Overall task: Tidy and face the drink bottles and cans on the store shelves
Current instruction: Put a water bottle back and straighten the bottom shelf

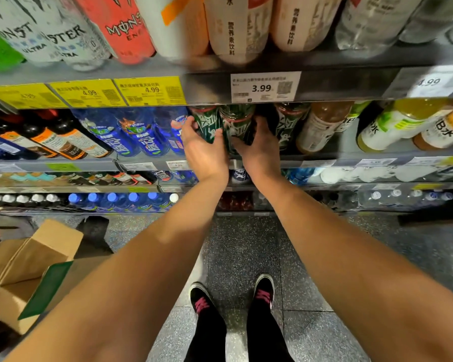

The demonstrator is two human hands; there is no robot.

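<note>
Three dark green bottles with white lettering stand on the second shelf, under the 3.99 price tag (pixel 265 87). My left hand (pixel 203 146) wraps the leftmost green bottle (pixel 206 121). My right hand (pixel 259 150) holds the middle green bottle (pixel 237 124) from its right side. The third green bottle (pixel 288 126) stands untouched just right of my right hand. Both arms reach forward from the bottom of the view.
Blue bottles (pixel 131 134) and dark bottles (pixel 50 137) stand left of the green ones; pale and yellow-green bottles (pixel 392 124) to the right. Monster cans (pixel 63 32) fill the upper shelf. Lower shelves hold capped bottles (pixel 110 199). An open cardboard box (pixel 29 267) lies on the floor at left.
</note>
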